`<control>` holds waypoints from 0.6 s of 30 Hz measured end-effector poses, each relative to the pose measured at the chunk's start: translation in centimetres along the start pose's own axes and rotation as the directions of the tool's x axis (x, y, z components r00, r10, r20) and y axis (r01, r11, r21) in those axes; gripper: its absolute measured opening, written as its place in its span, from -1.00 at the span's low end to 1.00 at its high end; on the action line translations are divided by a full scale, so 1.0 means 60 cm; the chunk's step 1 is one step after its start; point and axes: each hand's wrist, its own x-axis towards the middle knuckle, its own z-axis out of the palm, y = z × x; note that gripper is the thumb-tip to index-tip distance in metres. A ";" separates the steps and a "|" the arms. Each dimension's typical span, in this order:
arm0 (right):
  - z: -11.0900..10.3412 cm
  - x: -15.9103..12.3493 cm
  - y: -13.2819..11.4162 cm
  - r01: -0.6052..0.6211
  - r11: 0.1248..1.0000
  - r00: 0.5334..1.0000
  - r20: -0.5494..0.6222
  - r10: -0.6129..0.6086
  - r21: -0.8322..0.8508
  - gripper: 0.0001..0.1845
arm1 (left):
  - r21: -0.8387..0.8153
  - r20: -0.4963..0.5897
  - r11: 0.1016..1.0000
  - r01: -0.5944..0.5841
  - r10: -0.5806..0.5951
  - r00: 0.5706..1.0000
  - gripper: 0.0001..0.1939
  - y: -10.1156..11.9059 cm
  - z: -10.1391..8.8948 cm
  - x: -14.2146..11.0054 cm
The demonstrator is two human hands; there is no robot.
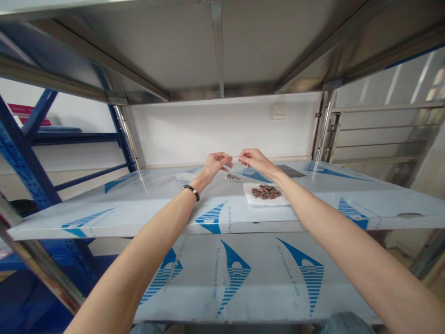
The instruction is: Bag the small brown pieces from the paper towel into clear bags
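A small clear plastic bag (235, 166) hangs between my hands, with several brownish capsules (232, 176) at its bottom. My left hand (216, 163), with a beaded bracelet on the wrist, pinches the bag's upper left edge. On the opposite upper corner, the fingertips of my right hand (253, 158) are closed. Below my right forearm lies a white paper sheet (253, 201) bearing a heap of dark brown capsules (266, 191). The forearm covers part of the sheet's right side.
The shelf (132, 204) wears blue-printed protective film. Toward the back right lies a dark flat panel (291, 170); faint clear plastic (174, 178) rests left of my hands. A metal shelf (187, 51) overhangs everything. Metal posts (324, 125) and a blue rack (21, 139) flank the area.
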 end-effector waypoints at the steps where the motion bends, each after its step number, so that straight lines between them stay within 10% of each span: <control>1: 0.002 -0.002 -0.001 0.001 1.000 1.000 0.010 -0.002 0.013 -0.82 | 0.000 0.009 1.000 -0.002 0.002 1.000 -0.69 0.001 0.000 -0.001; 18: 0.011 -0.011 -0.003 -0.039 0.999 0.995 0.090 0.042 -0.025 -0.88 | 0.128 0.180 0.990 -0.062 0.038 0.983 -0.77 -0.007 0.005 0.003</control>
